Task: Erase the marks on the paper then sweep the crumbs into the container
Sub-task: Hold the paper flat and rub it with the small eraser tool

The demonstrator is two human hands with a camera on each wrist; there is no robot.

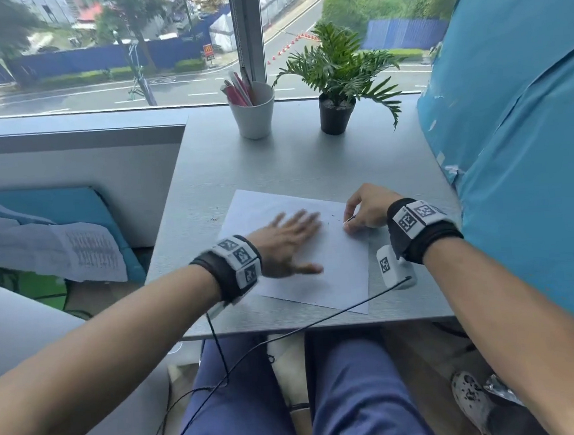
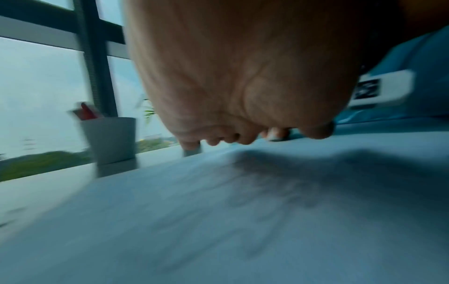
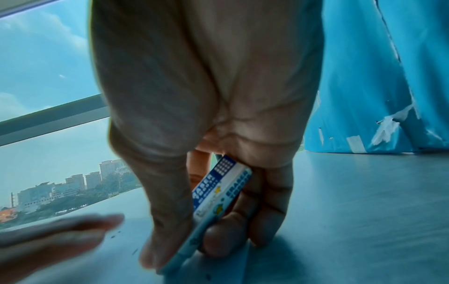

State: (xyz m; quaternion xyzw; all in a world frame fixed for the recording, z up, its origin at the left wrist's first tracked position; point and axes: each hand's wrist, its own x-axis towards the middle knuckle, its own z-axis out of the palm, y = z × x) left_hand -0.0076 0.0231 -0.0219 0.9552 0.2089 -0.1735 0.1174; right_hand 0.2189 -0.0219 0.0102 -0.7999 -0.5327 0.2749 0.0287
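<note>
A white sheet of paper lies tilted near the front of the grey table. My left hand lies flat and blurred on the sheet, fingers straight and spread. My right hand rests at the sheet's right edge and pinches a white eraser in a blue and white sleeve between thumb and fingers. In the right wrist view the eraser's lower end touches the surface. Small dark crumbs lie on the paper between my hands, and a few crumbs sit on the table left of the sheet.
A white cup of pens and a potted green plant stand at the table's far edge by the window. A blue padded panel rises along the right side. Cables cross the table's front edge.
</note>
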